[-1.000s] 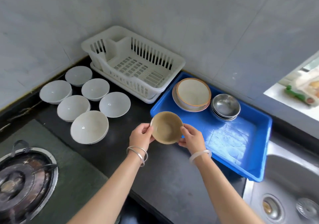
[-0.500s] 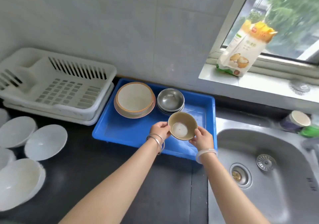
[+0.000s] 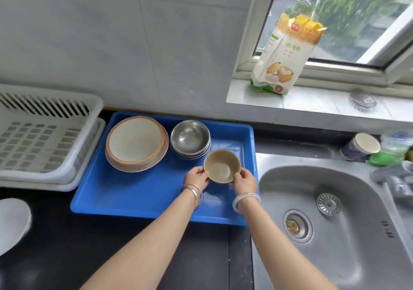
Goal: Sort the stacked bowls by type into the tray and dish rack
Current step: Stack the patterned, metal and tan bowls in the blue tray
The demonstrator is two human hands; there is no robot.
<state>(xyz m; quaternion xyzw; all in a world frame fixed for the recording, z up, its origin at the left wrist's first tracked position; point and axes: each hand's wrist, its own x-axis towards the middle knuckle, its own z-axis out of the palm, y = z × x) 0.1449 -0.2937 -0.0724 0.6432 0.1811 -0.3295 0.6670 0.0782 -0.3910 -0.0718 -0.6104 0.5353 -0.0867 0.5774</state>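
Our left hand [image 3: 196, 178] and right hand [image 3: 244, 181] gripped the tan bowl [image 3: 222, 165] over the tray [image 3: 134, 196]; we risked knocking the nearby steel bowls [image 3: 190, 137].

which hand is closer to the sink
Right. The right hand grips the tan bowl beside the sink; the left hand grips its other side, farther off.
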